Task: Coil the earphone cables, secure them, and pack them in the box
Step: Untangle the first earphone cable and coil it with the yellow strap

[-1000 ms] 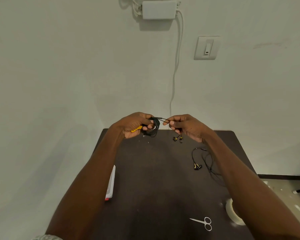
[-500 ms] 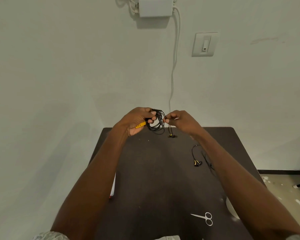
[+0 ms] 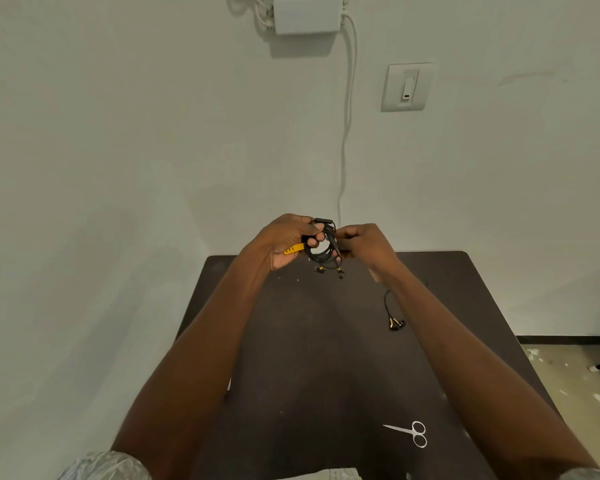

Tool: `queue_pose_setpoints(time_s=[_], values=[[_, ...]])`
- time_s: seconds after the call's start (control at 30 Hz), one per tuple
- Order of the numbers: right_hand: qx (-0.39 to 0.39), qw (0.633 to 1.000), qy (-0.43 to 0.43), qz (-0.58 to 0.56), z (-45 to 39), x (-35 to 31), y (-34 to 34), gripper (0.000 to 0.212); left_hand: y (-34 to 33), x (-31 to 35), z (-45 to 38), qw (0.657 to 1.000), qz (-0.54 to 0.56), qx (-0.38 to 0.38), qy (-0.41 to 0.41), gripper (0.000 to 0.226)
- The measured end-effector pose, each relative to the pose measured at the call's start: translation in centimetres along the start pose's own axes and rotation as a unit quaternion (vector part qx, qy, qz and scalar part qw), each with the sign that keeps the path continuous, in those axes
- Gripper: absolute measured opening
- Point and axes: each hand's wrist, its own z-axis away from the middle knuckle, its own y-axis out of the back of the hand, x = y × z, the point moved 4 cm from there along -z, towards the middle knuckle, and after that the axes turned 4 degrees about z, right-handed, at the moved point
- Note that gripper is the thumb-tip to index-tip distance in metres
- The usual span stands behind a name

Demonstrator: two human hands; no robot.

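Coiled earphone cable [image 3: 323,249] held up between both hands above the far edge of the dark surface [image 3: 309,358].

Left hand [image 3: 284,242] curled round the coil's left side, fingers [image 3: 312,241] through the loop, yellow tie [image 3: 293,249] poking from the palm; right hand [image 3: 364,245] pinching the coil's right side; earbuds dangling beneath. Second earphone [image 3: 394,320] lying on the surface, right; scissors [image 3: 411,433] nearer.

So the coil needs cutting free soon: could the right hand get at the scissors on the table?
Probably yes. The scissors lie in the open beside the right forearm, with nothing on them. But the right hand is busy pinching the earphone cable, so it would have to let go first.
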Motion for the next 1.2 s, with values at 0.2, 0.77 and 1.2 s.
queue_pose_setpoints(time_s=[0.2,0.77,1.2], values=[[-0.035,0.990,-0.044,-0.129,0.4,0.3,-0.4,0.016,-0.6,-0.4,-0.1,1.000,0.014,0.016,0.007,0.010],[-0.038,0.994,-0.055,-0.088,0.1,0.5,-0.3,0.016,-0.2,0.1,-0.1,0.975,-0.139,0.021,0.171,0.015],[0.200,0.979,0.024,0.013,3.5,-1.5,-0.5,0.006,1.4,-1.6,-1.6,0.975,-0.095,0.029,0.197,0.020]])
